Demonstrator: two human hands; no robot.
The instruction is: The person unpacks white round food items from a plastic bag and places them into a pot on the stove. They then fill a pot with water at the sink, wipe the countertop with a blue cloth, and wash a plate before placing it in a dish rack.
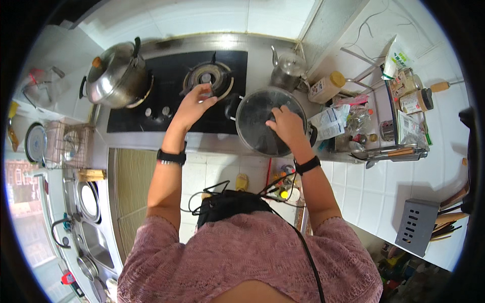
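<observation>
My right hand [288, 127] grips the dark knob of a round glass lid [261, 102]. The lid covers a pot, whose black side handle [313, 136] shows on the right; the contents cannot be made out. My left hand [195, 108] hovers at the front of the rear-centre gas burner [207, 78], thumb and fingers apart, with nothing visible in them. That burner bears no pot and sits in a black glass gas hob [166, 83]. A large steel pot [117, 75] with a lid occupies the hob's left side.
Behind the lidded pot stands a steel kettle [288, 70]. To its right are a yellow-capped jar [326, 87], packets and a wire rack [373, 96] of seasonings. Far left, a sink [96, 242] adjoins a dish rack [70, 144]. Bottles [286, 187] stand on the floor.
</observation>
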